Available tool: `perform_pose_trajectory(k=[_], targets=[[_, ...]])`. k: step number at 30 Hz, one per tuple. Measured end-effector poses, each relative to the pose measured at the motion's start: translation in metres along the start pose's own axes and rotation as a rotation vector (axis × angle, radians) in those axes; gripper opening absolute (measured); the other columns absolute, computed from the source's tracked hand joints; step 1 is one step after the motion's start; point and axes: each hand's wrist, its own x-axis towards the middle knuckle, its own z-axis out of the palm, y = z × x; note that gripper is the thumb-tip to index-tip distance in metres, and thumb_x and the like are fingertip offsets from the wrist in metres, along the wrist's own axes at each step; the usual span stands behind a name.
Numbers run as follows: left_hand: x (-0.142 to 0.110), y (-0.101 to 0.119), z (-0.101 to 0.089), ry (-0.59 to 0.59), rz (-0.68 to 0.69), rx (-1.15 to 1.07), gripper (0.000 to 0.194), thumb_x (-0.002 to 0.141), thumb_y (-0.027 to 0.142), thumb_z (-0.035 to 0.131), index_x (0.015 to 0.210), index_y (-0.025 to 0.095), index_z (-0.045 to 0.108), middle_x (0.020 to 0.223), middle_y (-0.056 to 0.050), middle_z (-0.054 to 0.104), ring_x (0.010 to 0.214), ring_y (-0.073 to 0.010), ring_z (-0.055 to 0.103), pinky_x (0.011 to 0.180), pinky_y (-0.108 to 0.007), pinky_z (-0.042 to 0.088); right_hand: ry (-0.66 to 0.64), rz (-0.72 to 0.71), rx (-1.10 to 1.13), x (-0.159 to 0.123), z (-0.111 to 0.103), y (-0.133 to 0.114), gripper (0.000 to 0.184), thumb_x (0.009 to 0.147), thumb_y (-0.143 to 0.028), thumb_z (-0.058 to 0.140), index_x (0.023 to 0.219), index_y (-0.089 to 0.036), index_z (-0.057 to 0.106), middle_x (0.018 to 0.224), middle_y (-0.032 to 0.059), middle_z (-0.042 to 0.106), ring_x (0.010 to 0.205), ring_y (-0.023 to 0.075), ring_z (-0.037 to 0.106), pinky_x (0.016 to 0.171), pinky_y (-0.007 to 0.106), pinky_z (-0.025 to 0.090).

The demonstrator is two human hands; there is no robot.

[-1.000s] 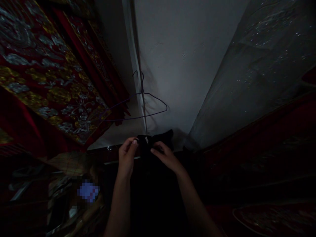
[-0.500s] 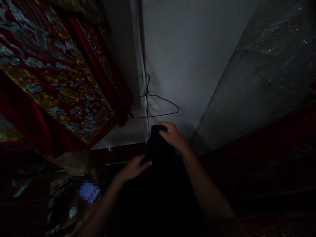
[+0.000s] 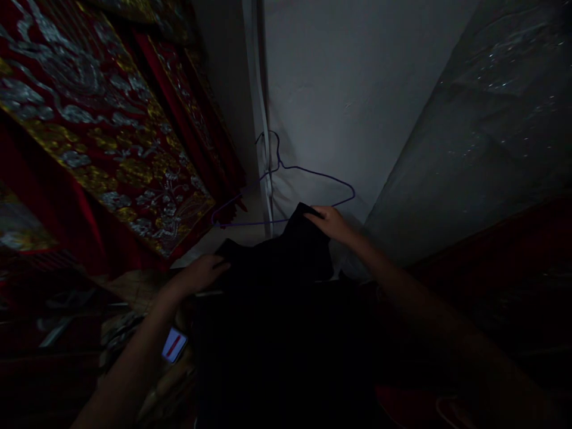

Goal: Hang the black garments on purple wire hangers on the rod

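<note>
One dark cloth piece, likely a garment (image 3: 277, 268): nearest, at centre, spanning from the near edge of view up to both hands. Its lower part merges into black, so folds and openings there cannot be told.

One lit screen (image 3: 173, 344): near left, among dim clutter, beyond the left forearm.

Two bare hands, well apart. The left hand (image 3: 203, 274) is closed narrowly on the cloth's far left corner, thumb on top. The right hand (image 3: 330, 223) pinches the far right corner, which stands higher and farther off. (Fingertips behind the fabric are hidden, so grip depth cannot be judged.)

Handling note: the spread probably holds best with an even outward pull, both corners brought level, and the edge between them, which now dips, drawn straight. Pinching close to the corners should limit slumping; with black on black, the edges are better found by touch.

One purple wire hanger (image 3: 317, 173): just beyond the cloth, its lower bar partly covered by the raised right corner; contact is uncertain.

One pale strap (image 3: 267, 202): upright, crossing the hanger.

One red embroidered textile (image 3: 111, 143): far left.

One glinting grey sheet (image 3: 482, 155): far right.

One pale wall (image 3: 339, 89): farthest, behind the hanger.
</note>
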Motion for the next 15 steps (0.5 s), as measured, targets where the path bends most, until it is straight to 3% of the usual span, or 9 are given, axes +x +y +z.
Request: perform_pose_trajectory(k=[4,7,9,12,14,15], targets=[[0.029,0.023,-0.042,0.257,0.209,0.069,0.032,0.085,0.048,0.052,0.070,0.023,0.066,0.079,-0.005,0.066,0.076,-0.0216,0.061,0.074,-0.031,0.045,0.030,0.032,-0.055,-0.006,-0.015,-0.016,0.035,0.083,-0.048,0.062,0.069,-0.017,0.069,0.059,-0.0020,0.057,0.056,0.0135,0.048,0.054,0.025,0.033],[0.049,0.035,-0.061,0.339,0.225,0.097,0.032,0.083,0.047,0.053,0.067,0.022,0.064,0.075,-0.004,0.063,0.073,-0.0205,0.058,0.071,-0.030,0.044,0.037,0.031,-0.043,-0.010,-0.015,-0.023,0.036,0.082,-0.048,0.063,0.064,-0.018,0.064,0.057,-0.0024,0.054,0.055,0.0128,0.045,0.054,0.026,0.032],[0.059,0.036,-0.062,0.209,0.135,0.079,0.033,0.079,0.048,0.057,0.061,0.022,0.063,0.068,-0.003,0.062,0.065,-0.0197,0.056,0.064,-0.030,0.043,0.064,0.015,-0.030,-0.012,-0.013,-0.024,0.035,0.082,-0.047,0.064,0.062,-0.018,0.062,0.057,-0.0024,0.053,0.056,0.0128,0.045,0.055,0.026,0.032],[0.068,0.029,-0.055,-0.120,0.005,-0.047,0.037,0.070,0.049,0.068,0.047,0.022,0.057,0.053,0.000,0.056,0.051,-0.0164,0.048,0.053,-0.028,0.038,0.097,-0.013,-0.064,-0.015,-0.012,-0.022,0.035,0.083,-0.047,0.063,0.062,-0.019,0.060,0.058,-0.0019,0.054,0.057,0.0138,0.046,0.056,0.026,0.033],[0.070,0.025,-0.050,-0.219,-0.018,-0.126,0.037,0.064,0.046,0.073,0.043,0.022,0.054,0.049,0.001,0.053,0.049,-0.0149,0.045,0.052,-0.027,0.038,0.070,-0.033,-0.109,-0.016,-0.012,-0.018,0.034,0.085,-0.047,0.060,0.064,-0.019,0.060,0.058,-0.0015,0.054,0.058,0.0147,0.049,0.056,0.027,0.034],[0.070,0.024,-0.050,-0.207,-0.021,-0.144,0.035,0.064,0.044,0.073,0.044,0.021,0.055,0.049,0.001,0.053,0.050,-0.0148,0.046,0.053,-0.027,0.039,0.050,-0.044,-0.126,-0.016,-0.011,-0.017,0.034,0.085,-0.047,0.059,0.065,-0.019,0.060,0.059,-0.0012,0.054,0.059,0.0152,0.050,0.057,0.027,0.035]])
